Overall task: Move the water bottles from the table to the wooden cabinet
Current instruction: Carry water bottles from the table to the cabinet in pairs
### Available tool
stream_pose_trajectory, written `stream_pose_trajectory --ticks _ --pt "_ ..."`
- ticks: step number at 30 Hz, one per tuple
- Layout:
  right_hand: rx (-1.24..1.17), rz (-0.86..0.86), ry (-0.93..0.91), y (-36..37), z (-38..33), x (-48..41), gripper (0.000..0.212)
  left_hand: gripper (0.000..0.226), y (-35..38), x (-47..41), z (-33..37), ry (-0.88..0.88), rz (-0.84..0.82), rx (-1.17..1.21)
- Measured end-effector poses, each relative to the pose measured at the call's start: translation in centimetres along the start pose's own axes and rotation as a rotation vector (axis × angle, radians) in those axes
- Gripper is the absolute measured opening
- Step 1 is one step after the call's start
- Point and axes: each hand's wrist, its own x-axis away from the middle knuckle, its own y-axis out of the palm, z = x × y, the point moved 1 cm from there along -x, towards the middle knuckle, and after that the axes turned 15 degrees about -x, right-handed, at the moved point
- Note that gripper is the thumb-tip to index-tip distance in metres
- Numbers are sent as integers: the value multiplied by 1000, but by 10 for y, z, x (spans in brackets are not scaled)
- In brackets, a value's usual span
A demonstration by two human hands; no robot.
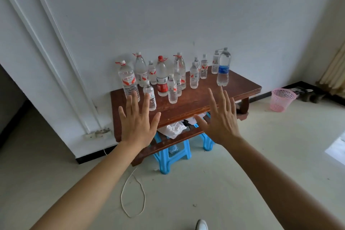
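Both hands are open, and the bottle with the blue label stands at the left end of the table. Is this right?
One thing is wrong: the head view shows the blue-label bottle at the right end of the table, not the left. The left hand and right hand are open.

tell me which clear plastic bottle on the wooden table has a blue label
The tall clear plastic bottle at the right end of the wooden table; no other label shows blue.

Forearms bare right to the wrists. Bare left hand (pixel 138 125) & bare right hand (pixel 220 123), long slim fingers. Footwear: white rounded shoe toe (pixel 201 225), smooth upper, only the tip visible at btm edge.
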Motion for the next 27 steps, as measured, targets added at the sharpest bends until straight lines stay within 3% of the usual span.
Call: stream_pose_trajectory --ticks 12,20,27 --pt "-176 -183 38 139 101 -243 101 78 140 -219 15 -143 -126 13" --pt "-305 -285 113 260 130 -305 110 92 259 -268 -9 -211 -205 120" --pt "-409 -289 257 350 139 -339 112 104 358 -295 -33 -325 -244 472"
